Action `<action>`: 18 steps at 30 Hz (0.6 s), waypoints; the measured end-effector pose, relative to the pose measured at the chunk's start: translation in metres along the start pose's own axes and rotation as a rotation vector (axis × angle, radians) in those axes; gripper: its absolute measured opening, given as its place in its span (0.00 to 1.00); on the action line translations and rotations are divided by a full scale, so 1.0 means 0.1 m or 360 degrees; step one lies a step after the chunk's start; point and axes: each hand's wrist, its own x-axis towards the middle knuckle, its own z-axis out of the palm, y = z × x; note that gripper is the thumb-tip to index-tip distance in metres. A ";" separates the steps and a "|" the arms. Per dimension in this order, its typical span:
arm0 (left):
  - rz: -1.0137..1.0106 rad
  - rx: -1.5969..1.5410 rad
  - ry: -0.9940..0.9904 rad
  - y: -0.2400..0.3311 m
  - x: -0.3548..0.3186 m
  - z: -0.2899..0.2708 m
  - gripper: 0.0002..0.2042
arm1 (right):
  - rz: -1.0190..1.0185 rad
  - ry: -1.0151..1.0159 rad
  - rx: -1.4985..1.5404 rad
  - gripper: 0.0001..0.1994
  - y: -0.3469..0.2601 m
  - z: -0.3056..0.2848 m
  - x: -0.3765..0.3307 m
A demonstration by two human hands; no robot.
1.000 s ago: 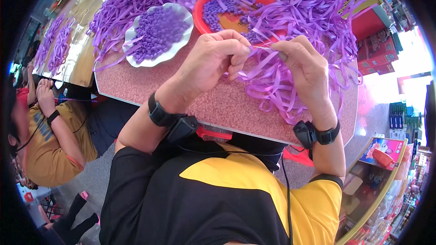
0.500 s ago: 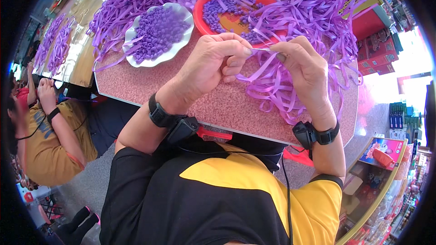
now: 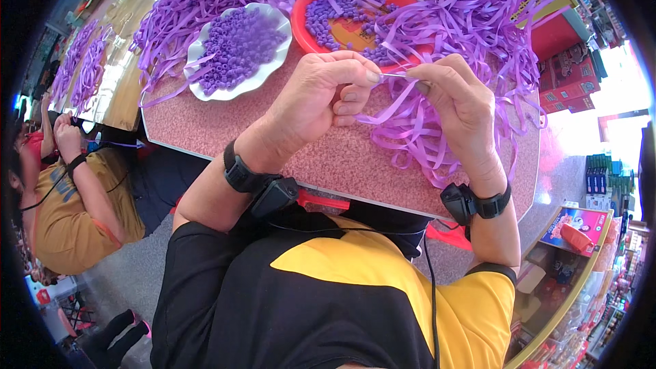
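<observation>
Over the table, the thumb and forefinger of my left hand are pinched together on one end of a thin, pale, needle-like piece. My right hand is closed on its other end, with the fingertips only a short way from the left ones. Whether the piece is a needle or a tightly drawn strand is too small to tell. Below and between the hands lie loose purple ribbons. Past my left hand stands a white scalloped dish of purple beads; a red bowl with more beads sits beyond both hands.
Heaps of purple ribbon cover the far side of the pink speckled table. A co-worker in a mustard shirt sits at the left, hands raised. Red boxes stand beyond the right edge, a glass display case nearer.
My hands stay nearly in place, with the thin piece between the fingertips showing a little more clearly. The co-worker's arms and body have shifted slightly.
</observation>
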 end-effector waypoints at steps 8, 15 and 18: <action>-0.0012 -0.0013 -0.0010 0.01 0.00 0.01 0.05 | 0.0000 0.0013 0.0055 0.08 0.02 0.01 0.00; 0.0010 0.0023 0.0040 0.02 -0.01 0.03 0.03 | -0.0116 0.0127 -0.0077 0.11 0.05 0.01 0.01; 0.0017 0.0078 0.0086 0.02 -0.02 0.03 0.03 | -0.0170 0.0128 -0.0229 0.13 0.05 0.00 0.02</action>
